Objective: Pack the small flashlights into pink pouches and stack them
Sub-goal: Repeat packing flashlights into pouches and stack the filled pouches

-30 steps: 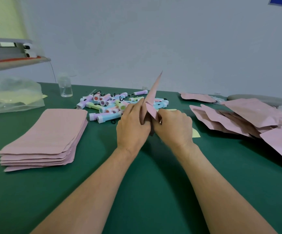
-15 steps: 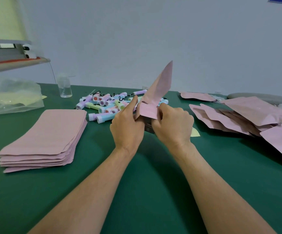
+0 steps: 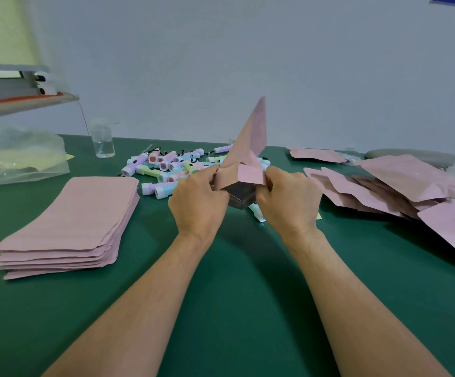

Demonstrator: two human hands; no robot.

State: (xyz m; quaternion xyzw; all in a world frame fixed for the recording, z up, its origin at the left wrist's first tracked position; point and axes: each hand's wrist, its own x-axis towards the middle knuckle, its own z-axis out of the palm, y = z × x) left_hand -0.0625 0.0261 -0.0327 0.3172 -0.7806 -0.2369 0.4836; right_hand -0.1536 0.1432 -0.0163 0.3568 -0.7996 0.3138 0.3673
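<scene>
pink pouch: inside is dark at the mouth, contents cannot be told.
flashlight pile: right part hidden behind the pink pouch and the left hand.
flashlight: only one end shows below the right hand.
loose pouches: cut off by the right edge.
plastic bag: cut off at the left edge, contents blurred.

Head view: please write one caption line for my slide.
Left hand and right hand pinch the mouth of a pink pouch over the green table, small flashlights piled behind.
</scene>
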